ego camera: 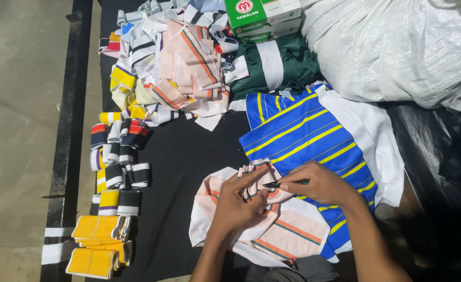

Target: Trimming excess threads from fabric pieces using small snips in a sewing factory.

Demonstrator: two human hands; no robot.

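**Hands on the peach striped cloth**

The left hand (239, 201) pinches the peach striped cloth (272, 230), grip closed on it. The right hand (319, 184), just beside, grips a thin dark tool (280, 184). Behind the cloth lies blue striped fabric (298, 130); farther back, green boxes (261, 18).

a black table (188, 156) carries most of it. far left of centre lies a heap of striped scraps (173, 68) in peach, white and yellow. along the left edge runs a row of rolled collar bands (118, 156), with folded yellow bands (97, 245) nearest. a green cloth (293, 65) with a white strip lies far centre, touching green and white boxes (264, 18) behind it. a white woven sack (397, 47) fills the far right, above black plastic (439, 156). a grey concrete floor (16, 130) shows at left.
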